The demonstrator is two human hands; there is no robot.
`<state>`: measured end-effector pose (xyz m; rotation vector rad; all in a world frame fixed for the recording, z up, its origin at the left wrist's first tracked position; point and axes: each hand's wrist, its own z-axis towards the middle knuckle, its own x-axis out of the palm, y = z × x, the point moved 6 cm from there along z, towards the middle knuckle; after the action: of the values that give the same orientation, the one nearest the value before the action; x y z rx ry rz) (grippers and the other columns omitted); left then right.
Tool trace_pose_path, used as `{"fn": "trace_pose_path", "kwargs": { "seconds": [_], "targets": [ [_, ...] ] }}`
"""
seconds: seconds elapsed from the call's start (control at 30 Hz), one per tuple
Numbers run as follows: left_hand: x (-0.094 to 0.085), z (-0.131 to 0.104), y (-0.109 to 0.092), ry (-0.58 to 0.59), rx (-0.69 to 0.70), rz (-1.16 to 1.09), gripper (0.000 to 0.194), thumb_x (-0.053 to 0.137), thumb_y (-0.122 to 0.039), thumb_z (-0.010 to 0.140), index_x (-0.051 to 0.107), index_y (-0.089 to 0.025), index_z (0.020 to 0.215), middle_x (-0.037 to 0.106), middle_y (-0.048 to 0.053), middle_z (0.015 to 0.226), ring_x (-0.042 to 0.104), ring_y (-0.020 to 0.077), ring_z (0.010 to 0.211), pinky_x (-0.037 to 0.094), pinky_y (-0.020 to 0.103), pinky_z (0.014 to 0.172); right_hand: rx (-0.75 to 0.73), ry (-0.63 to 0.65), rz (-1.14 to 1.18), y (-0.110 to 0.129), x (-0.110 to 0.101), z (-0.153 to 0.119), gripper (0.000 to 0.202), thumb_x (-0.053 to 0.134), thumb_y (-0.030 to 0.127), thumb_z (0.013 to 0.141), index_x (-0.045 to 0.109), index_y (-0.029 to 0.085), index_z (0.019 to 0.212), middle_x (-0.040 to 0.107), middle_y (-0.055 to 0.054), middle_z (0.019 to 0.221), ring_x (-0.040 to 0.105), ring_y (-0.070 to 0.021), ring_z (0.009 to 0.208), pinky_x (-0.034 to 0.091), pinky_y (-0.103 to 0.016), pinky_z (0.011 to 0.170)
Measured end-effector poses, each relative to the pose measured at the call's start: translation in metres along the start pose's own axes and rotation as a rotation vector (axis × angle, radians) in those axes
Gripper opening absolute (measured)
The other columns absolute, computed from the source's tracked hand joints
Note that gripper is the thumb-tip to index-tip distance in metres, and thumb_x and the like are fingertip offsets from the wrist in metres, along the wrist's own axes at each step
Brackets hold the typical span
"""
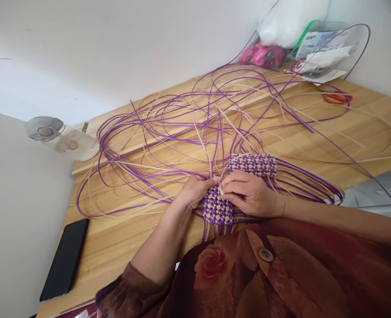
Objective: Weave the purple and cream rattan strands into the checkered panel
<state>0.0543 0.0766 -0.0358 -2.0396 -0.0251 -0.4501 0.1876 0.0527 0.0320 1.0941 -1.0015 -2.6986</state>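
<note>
A small woven piece (218,206) in a purple and beige checked pattern lies near the table's front edge, loose cords coming out of its sides. My left hand (195,191) is closed on its upper left edge, thumb on top. At the upper right edge, my right hand (250,193) pinches with thumb and fingers at what looks like a beige cord; the fingertips partly hide it. Just behind the right hand lies a second woven piece (253,164) in the same colours. Long purple and beige cords (168,126) spread in loops from the work across the table.
On the wooden table (115,247) a black phone (65,258) lies at left, with a whitish device (72,143) behind it. Orange-handled scissors (337,97) and plastic bags (324,48) sit at the back right. A wall closes off the back.
</note>
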Motion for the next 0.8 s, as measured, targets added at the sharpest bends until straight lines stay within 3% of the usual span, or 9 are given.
{"fn": "trace_pose_path", "kwargs": {
  "seconds": [0.13,0.3,0.53,0.67,0.73,0.8],
  "targets": [
    [-0.001,-0.001,-0.001,-0.026,0.001,0.034,0.034,0.083,-0.037,0.057,0.065,-0.010,0.068,0.062,0.002,0.061,0.052,0.0098,0.053,0.039,0.023,0.054,0.044,0.091,0.123,0.005,0.002,-0.002,0.016,0.054,0.016,0.086,0.056,0.015,0.071,0.054,-0.005,0.072,0.050,-0.0136,0.071,0.043,-0.028,0.067],
    [-0.002,0.000,0.001,-0.055,-0.008,0.080,0.033,0.079,-0.040,0.061,0.064,-0.012,0.070,0.062,0.001,0.062,0.052,0.0106,0.054,0.040,0.024,0.055,-0.001,-0.025,0.231,0.007,-0.001,-0.005,0.007,0.060,0.015,0.084,0.062,0.015,0.078,0.060,-0.006,0.076,0.054,-0.0160,0.081,0.046,-0.034,0.080],
    [-0.003,-0.002,-0.008,-0.094,0.098,0.325,0.029,0.071,-0.042,0.071,0.066,-0.014,0.067,0.060,-0.001,0.061,0.047,0.0096,0.055,0.036,0.022,0.054,0.139,0.052,0.427,-0.007,0.011,-0.008,0.013,0.060,0.018,0.087,0.062,0.014,0.074,0.060,-0.004,0.070,0.055,-0.0107,0.067,0.046,-0.024,0.066],
    [0.005,-0.008,-0.015,-0.003,0.112,0.444,0.029,0.070,-0.042,0.072,0.070,-0.013,0.072,0.063,0.001,0.066,0.051,0.0118,0.059,0.040,0.023,0.059,0.163,0.036,0.450,-0.012,0.011,-0.008,0.012,0.060,0.019,0.087,0.063,0.013,0.076,0.061,-0.005,0.074,0.056,-0.0107,0.070,0.046,-0.023,0.069],
    [0.005,-0.008,-0.016,-0.055,0.148,0.486,0.025,0.071,-0.039,0.070,0.070,-0.013,0.074,0.066,0.003,0.069,0.055,0.0134,0.062,0.042,0.024,0.062,0.203,0.029,0.441,-0.016,0.010,-0.008,0.015,0.058,0.020,0.088,0.061,0.013,0.075,0.059,-0.004,0.072,0.054,-0.0101,0.068,0.045,-0.023,0.066],
    [0.003,-0.008,-0.017,-0.184,0.167,0.566,0.021,0.071,-0.034,0.070,0.070,-0.013,0.072,0.067,0.003,0.068,0.056,0.0139,0.061,0.042,0.024,0.061,0.242,0.058,0.443,-0.019,0.011,-0.007,0.019,0.056,0.020,0.089,0.060,0.013,0.073,0.057,-0.003,0.069,0.051,-0.0092,0.065,0.043,-0.022,0.064]
  ]
}}
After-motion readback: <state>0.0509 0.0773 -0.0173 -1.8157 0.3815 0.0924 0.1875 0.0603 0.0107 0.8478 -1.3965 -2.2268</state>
